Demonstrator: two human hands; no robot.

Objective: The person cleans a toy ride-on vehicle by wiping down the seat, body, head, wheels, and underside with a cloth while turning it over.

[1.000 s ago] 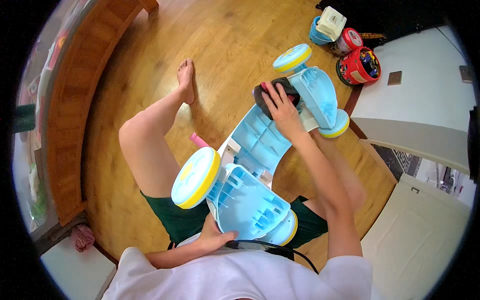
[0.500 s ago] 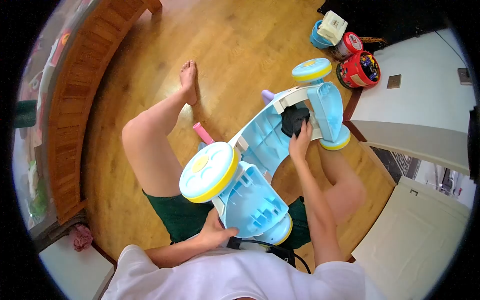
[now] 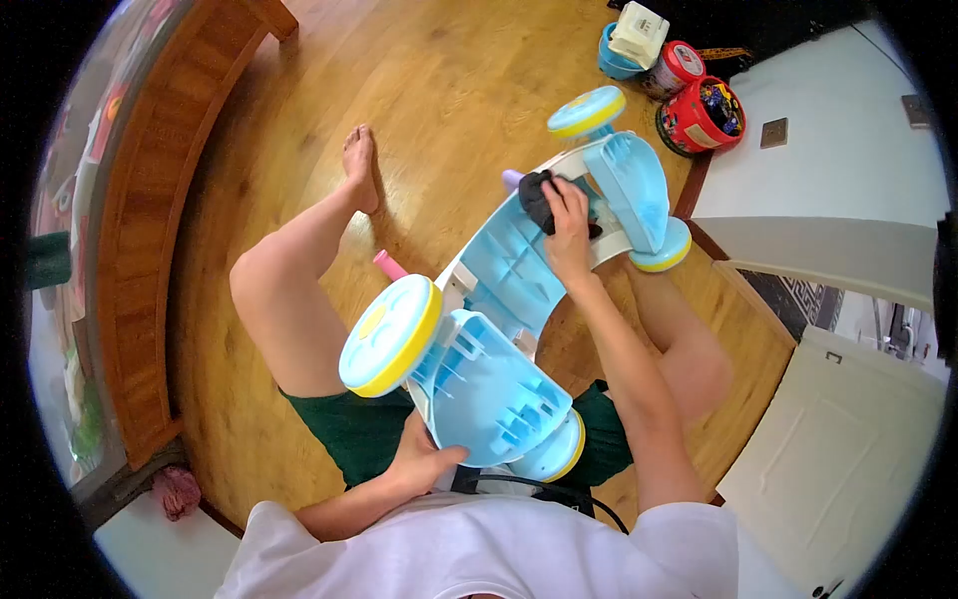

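Observation:
A light-blue and white wheeled toy (image 3: 509,265) lies tilted across my lap, its ribbed hollow underside showing. Its wheels have yellow rims; a large one (image 3: 391,336) is at the near left. My left hand (image 3: 424,459) grips the near end of the toy by its lower left edge, thumb over the rim. With my right hand (image 3: 567,230) I press a dark cloth (image 3: 539,200) against the underside near the far end. A pink handle (image 3: 390,265) sticks out at the toy's left, and a purple one (image 3: 512,180) shows beyond the cloth.
My bare legs are spread on the wooden floor (image 3: 299,130) around the toy. A red bucket (image 3: 702,117) with small items, another red tub (image 3: 679,65) and a blue bucket (image 3: 617,60) stand at the back right. Wooden furniture (image 3: 140,250) runs along the left.
Since half a second ago, the cloth and my right hand have moved up and left on the underside. The toy's far end has swung slightly left. My left hand keeps its hold.

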